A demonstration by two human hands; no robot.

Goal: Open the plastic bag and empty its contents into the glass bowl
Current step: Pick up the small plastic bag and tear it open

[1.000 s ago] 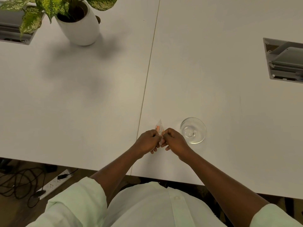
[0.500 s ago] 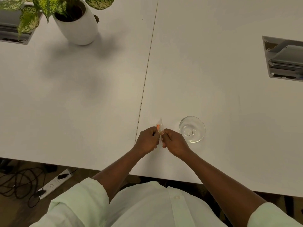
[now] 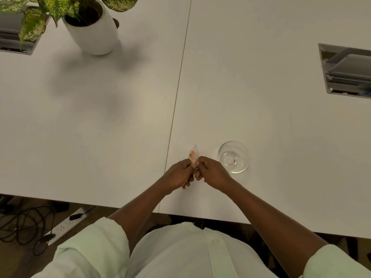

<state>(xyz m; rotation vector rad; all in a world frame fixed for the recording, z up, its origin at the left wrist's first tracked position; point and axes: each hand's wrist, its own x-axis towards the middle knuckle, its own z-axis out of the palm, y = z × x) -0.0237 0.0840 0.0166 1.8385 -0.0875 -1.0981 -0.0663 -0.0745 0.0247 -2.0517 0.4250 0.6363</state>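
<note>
Between both hands, small clear bag

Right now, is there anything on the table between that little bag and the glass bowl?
Nothing visible. The plastic bag is pinched between the left hand and right hand, and only bare table separates it from the glass bowl to its right.

no readable text anywhere, no labels, no brands, no numbers; nothing legible from where I stand

Single head view, steeply downward, table close below
</note>
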